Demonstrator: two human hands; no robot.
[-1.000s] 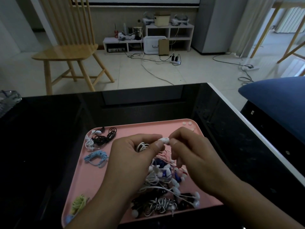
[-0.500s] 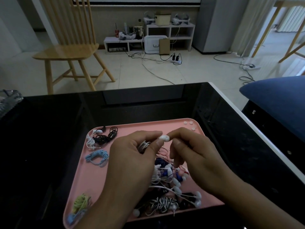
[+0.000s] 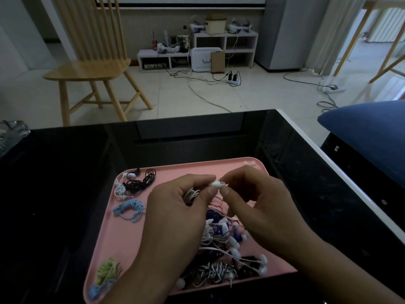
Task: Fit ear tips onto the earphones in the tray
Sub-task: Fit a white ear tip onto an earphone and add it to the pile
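Both hands meet above the middle of the pink tray [image 3: 105, 242], which sits on a black table [image 3: 65, 172]. The left hand [image 3: 175, 211] pinches a white earbud [image 3: 217, 184] between thumb and forefinger, with its white cord bunched under the curled fingers. The right hand [image 3: 258, 202] pinches the earbud's right end with thumb and fingertip; whether a tip sits there cannot be told. Under the hands, on the tray's near right part, lies a tangle of earphones [image 3: 232, 244], white, blue and pink, with a black-and-white striped cord [image 3: 215, 272] at the near edge. A black set [image 3: 140, 183] lies at the far left corner, a blue coil [image 3: 130, 209] just nearer, a yellow-green coil [image 3: 107, 270] at the near left. A few small ear tips [image 3: 249, 163] rest in the far right corner. A wooden chair [image 3: 92, 69] stands beyond the table, a blue cushion [image 3: 368, 132] to the right.
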